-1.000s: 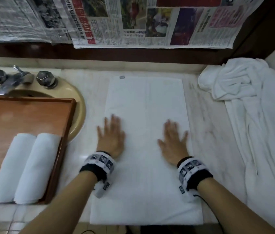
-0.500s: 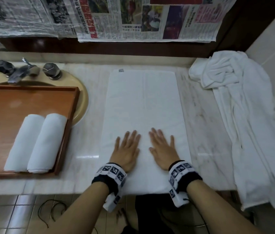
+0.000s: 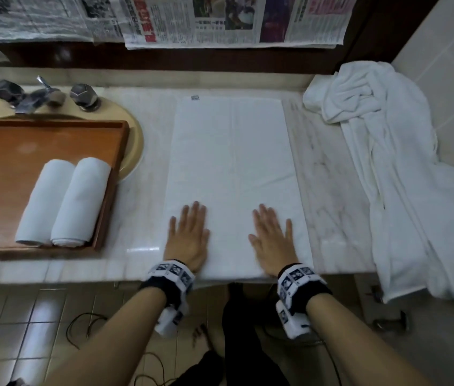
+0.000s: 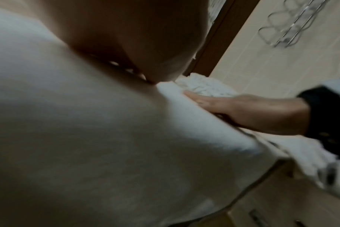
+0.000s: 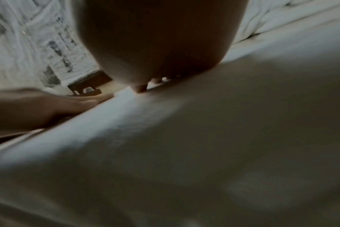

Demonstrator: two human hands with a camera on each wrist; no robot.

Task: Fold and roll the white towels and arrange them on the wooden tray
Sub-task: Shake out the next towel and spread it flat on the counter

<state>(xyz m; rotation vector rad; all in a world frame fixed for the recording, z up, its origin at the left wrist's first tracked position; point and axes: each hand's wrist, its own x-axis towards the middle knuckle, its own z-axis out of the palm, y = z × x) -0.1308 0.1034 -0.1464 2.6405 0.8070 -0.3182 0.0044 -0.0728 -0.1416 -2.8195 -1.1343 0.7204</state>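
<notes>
- Head view: the folded white towel (image 3: 231, 174) is laid flat on the tabletop (image 3: 329, 185), right of the wooden tray (image 3: 3, 151). The left hand (image 3: 188, 240) and right hand (image 3: 272, 242) are pressed palm-down on its near end, fingers straight and spread, nothing clasped. Smoothing seems to be the step in hand; it is best done with even strokes outward, edges kept aligned, so a tight roll can be started from the near end.
- Counted here: 2 rolled towels (image 3: 64, 201) side by side at the tray's near right, 1 flat towel, 1 crumpled pile of white cloth (image 3: 404, 174) at the far right, 1 tray, 2 hands.
- Left wrist view: 1 palm is seen flat on white cloth, and the right hand is seen flat beyond it.
- Right wrist view: blurred; 1 palm is seen flat on white cloth, with the left hand beyond.
</notes>
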